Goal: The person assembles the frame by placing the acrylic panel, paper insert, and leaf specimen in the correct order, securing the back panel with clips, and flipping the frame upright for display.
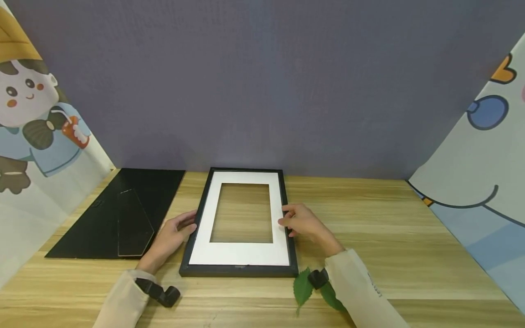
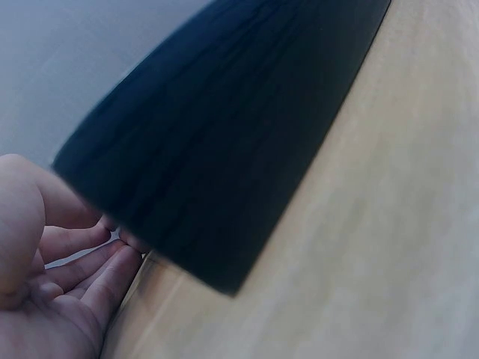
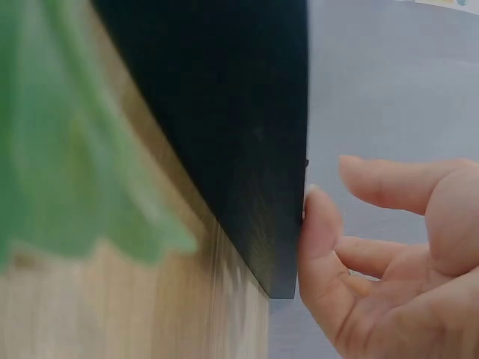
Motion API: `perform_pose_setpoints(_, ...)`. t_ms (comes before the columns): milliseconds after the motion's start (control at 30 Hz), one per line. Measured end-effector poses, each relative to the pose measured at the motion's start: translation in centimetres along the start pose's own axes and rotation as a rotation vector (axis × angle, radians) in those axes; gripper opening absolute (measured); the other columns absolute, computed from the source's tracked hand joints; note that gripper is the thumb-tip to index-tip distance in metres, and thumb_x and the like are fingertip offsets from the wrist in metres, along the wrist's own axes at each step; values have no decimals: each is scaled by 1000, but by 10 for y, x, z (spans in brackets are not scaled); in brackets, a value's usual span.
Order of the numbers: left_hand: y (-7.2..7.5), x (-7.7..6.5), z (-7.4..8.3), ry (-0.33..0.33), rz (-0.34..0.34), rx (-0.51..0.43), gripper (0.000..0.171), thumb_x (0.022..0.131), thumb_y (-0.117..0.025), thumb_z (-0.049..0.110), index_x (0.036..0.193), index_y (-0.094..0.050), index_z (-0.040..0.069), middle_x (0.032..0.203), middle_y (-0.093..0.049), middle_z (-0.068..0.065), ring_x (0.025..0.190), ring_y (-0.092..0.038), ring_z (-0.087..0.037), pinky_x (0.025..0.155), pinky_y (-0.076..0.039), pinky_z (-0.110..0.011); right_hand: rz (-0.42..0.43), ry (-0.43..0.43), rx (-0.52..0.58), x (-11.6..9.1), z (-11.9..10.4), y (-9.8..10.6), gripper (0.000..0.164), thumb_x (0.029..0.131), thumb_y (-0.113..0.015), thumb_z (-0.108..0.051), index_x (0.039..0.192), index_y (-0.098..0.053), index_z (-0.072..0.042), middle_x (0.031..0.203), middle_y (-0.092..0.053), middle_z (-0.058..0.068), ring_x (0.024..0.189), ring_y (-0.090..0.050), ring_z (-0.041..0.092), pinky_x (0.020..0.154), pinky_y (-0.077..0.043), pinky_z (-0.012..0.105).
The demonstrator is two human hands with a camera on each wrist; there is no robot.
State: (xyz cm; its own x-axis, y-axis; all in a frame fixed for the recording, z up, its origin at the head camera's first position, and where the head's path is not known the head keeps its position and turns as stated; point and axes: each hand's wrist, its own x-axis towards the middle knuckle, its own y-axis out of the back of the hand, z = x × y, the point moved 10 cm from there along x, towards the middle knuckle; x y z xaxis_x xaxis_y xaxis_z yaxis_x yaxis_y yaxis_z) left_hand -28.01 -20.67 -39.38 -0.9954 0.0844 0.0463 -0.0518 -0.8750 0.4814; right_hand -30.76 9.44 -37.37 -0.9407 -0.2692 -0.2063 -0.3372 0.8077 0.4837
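Observation:
A black picture frame with a white mat lies on the wooden table, and wood grain shows through the mat's window. At the frame's left side, my left hand rests its fingertips on the edge; in the left wrist view the frame's corner hides the thumb tip. My right hand is at the right side. One finger touches the frame's edge in the right wrist view, while the thumb stands apart from it.
A black backing board with a folded easel stand lies on the table's left. Green leaves lie under the right wrist, near the frame's lower right corner. A grey panel rises behind the table, with cartoon-printed walls at both sides.

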Motion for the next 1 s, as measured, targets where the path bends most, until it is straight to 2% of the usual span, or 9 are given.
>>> perform_pose_setpoints(300, 0, 0, 0, 2, 0, -3, 46, 96, -51, 6, 140, -41, -7, 135, -50, -28, 126, -48, -40, 105, -41, -48, -24, 22, -2, -2, -1, 0, 53, 91, -60, -6, 138, -41, 10, 102, -54, 16, 73, -58, 16, 57, -55, 28)
perform_pose_setpoints(500, 0, 1, -1, 7, -5, 0, 47, 97, -51, 7, 140, -40, -7, 136, -49, -28, 128, -47, -41, 106, -40, -49, -48, 66, -39, -4, -5, 2, 49, 90, -60, -6, 134, -45, 9, 100, -55, 16, 68, -56, 16, 59, -54, 31)
perform_pose_setpoints(767, 0, 1, -3, 6, -10, 4, 47, 97, -51, 8, 140, -39, -7, 137, -49, -29, 128, -46, -41, 107, -39, -49, -67, 117, -65, -12, -9, 10, 40, 90, -61, -7, 125, -51, 10, 101, -56, 18, 63, -52, 17, 55, -51, 31)
perform_pose_setpoints(1000, 0, 2, -3, 6, -10, 0, 48, 97, -51, 8, 141, -39, -7, 138, -48, -28, 128, -46, -41, 107, -39, -49, -94, 149, -87, -22, -7, 14, 31, 89, -62, -7, 113, -56, 11, 97, -57, 16, 69, -52, 15, 58, -52, 32)
